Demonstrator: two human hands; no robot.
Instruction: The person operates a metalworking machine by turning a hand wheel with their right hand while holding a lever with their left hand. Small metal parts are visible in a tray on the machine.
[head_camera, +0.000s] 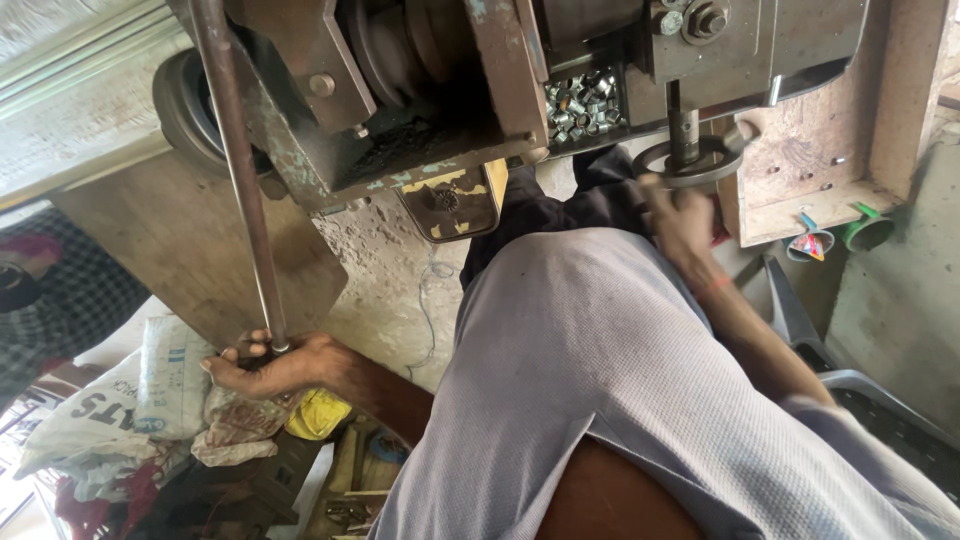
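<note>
Gripping the long steel lever (243, 180) at its lower end, my left hand (270, 365) has its fingers clenched around the rod, which runs up from there to the press (400, 90), the heavy machine with chipped green paint that fills the top of the head view. Taking that press as my landmark: my right hand (685, 225) is up under its right side, just below the vertical spindle (683, 125) and the dark round ring (690, 165) at its foot. The hand is blurred, so I cannot tell whether those fingers are pinching a piece or are released.

Inside the press, just left of the spindle, a heap of small shiny metal sleeves (583, 105) sits in an open pocket. I judge the work to be midway through a repeated cycle: one hand on the lever, the other at the die, with many small parts in that pocket. Whether they are finished or waiting I cannot say, and no piece shows clearly under the spindle.

Below the press on the left lie printed sacks (150, 390) and a yellow rag (318, 415) next to my left hand. To the right of the press, two small funnels (835, 237) sit below a wooden box.
</note>
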